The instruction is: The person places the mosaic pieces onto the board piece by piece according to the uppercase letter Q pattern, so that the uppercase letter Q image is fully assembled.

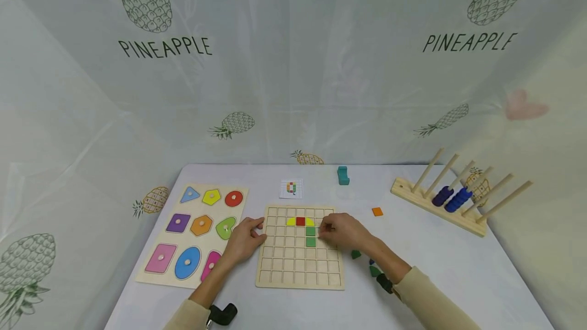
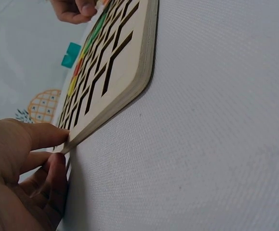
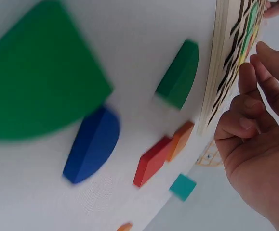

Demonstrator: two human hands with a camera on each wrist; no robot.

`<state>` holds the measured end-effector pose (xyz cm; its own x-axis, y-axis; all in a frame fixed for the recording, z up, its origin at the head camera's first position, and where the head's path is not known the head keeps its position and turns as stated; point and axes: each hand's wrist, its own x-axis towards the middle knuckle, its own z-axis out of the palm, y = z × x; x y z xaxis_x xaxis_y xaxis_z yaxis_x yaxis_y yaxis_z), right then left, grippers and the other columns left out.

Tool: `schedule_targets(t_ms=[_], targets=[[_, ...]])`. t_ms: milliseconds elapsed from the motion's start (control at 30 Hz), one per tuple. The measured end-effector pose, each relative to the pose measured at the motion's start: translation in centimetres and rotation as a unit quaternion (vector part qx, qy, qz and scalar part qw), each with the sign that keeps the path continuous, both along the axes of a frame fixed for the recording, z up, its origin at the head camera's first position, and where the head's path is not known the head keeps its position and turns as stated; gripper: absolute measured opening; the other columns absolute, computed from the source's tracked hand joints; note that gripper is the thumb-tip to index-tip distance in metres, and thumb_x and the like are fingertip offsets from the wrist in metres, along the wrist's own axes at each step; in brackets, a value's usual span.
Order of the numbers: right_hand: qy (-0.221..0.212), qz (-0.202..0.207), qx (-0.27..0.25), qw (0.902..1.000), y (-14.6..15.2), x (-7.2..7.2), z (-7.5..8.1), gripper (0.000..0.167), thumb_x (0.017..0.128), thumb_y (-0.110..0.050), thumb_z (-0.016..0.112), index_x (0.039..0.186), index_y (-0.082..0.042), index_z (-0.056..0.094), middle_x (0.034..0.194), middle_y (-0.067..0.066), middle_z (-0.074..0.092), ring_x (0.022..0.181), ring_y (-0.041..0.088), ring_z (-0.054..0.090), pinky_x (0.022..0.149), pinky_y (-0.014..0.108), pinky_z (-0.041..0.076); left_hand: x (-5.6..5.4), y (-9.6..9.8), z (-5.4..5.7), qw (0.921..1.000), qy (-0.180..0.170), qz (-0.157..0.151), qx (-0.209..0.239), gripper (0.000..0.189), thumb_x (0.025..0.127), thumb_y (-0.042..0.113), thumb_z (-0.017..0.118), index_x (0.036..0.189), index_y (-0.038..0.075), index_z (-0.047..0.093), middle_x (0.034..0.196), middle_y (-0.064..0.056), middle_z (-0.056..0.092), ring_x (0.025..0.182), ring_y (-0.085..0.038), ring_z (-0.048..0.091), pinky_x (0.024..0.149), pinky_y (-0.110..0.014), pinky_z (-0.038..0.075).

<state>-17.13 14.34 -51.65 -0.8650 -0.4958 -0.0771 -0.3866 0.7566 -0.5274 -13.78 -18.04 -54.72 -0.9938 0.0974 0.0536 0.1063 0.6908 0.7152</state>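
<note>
A wooden grid board [image 1: 300,269] lies at the table's middle, with yellow pieces flanking a red square [image 1: 300,221] and green squares [image 1: 311,242] below the right one. My left hand [image 1: 245,241] grips its left edge; the left wrist view shows the fingertips [image 2: 59,137] at the rim. Over the board's right side, my right hand [image 1: 344,230] hovers beside the green squares. In the right wrist view its fingers [image 3: 247,79] are loosely bent, and no piece shows between them. Behind the board lies a pattern card [image 1: 291,188].
To the left lies a shape puzzle board [image 1: 158,236] with knobbed pieces. A peg stand [image 1: 440,208] with blue rings stands at the right. Loose pieces near the right forearm include a green one [image 3: 180,74], a blue one [image 3: 93,144] and a red one [image 3: 151,161]. A teal block [image 1: 343,175] stands behind.
</note>
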Motion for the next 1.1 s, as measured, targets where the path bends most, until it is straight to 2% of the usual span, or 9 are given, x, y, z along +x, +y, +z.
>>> schedule_targets(t_ms=[200,433,633,800,867,967,1100], targets=[[-0.03,-0.025,-0.029,0.9988,2.4,-0.5,0.5,0.007,0.091,-0.026,0.076,0.088,-0.026,0.069,0.08,-0.015,0.061,0.075,0.008,0.055,0.069,0.027,0.046,-0.1,0.0,0.0,1.0,-0.001,0.001,-0.001,0.049,0.086,0.013,0.077,0.132,0.002,0.065,0.1,0.002,0.063,0.073,-0.005,0.056,0.063,-0.023,0.043],[-0.048,-0.06,-0.043,0.9961,6.7,-1.6,0.9,0.004,0.094,-0.021,0.071,0.091,-0.019,0.069,0.084,-0.008,0.063,0.064,0.012,0.055,0.056,0.027,0.046,0.0,0.0,0.0,1.0,-0.003,0.0,0.001,0.049,0.085,0.013,0.077,0.131,0.001,0.065,0.1,0.002,0.063,0.072,-0.005,0.055,0.063,-0.023,0.043],[-0.042,-0.085,-0.036,0.9948,10.0,-2.7,1.1,0.01,0.092,-0.013,0.071,0.102,-0.011,0.071,0.095,0.0,0.064,0.081,0.018,0.055,0.07,0.032,0.049,-0.1,-0.1,-0.2,1.0,-0.002,0.0,-0.001,0.049,0.085,0.012,0.078,0.131,0.002,0.066,0.1,0.003,0.063,0.072,-0.004,0.055,0.063,-0.023,0.043],[-0.025,-0.095,-0.038,0.9944,12.1,-3.3,0.9,0.023,0.093,-0.007,0.069,0.115,-0.009,0.072,0.117,0.011,0.063,0.104,0.028,0.057,0.093,0.048,0.051,-0.1,-0.2,-0.2,1.0,-0.005,0.001,0.002,0.049,0.086,0.012,0.078,0.132,0.002,0.066,0.1,0.003,0.063,0.073,-0.005,0.056,0.063,-0.023,0.044],[-0.016,-0.092,-0.039,0.9949,12.7,-3.4,0.7,0.027,0.093,-0.004,0.066,0.119,-0.008,0.071,0.124,0.016,0.06,0.112,0.033,0.057,0.097,0.054,0.049,-0.2,-0.2,-0.1,1.0,-0.008,0.002,0.004,0.049,0.086,0.013,0.077,0.132,0.002,0.066,0.1,0.003,0.063,0.073,-0.005,0.056,0.063,-0.023,0.044],[0.002,-0.081,-0.039,0.996,13.3,-3.6,0.3,0.032,0.091,0.004,0.062,0.121,-0.004,0.07,0.128,0.023,0.057,0.113,0.039,0.056,0.095,0.057,0.048,-0.2,-0.2,-0.1,1.0,-0.007,0.0,0.005,0.049,0.086,0.012,0.077,0.132,0.002,0.065,0.1,0.002,0.063,0.073,-0.005,0.055,0.063,-0.023,0.044],[0.028,-0.073,-0.026,0.9966,13.9,-3.8,-0.3,0.035,0.087,0.009,0.061,0.12,-0.002,0.071,0.124,0.025,0.056,0.105,0.037,0.057,0.089,0.055,0.05,-0.2,-0.2,-0.1,1.0,-0.005,-0.002,0.006,0.049,0.086,0.011,0.077,0.132,0.001,0.065,0.1,0.001,0.063,0.072,-0.006,0.055,0.062,-0.023,0.044]])
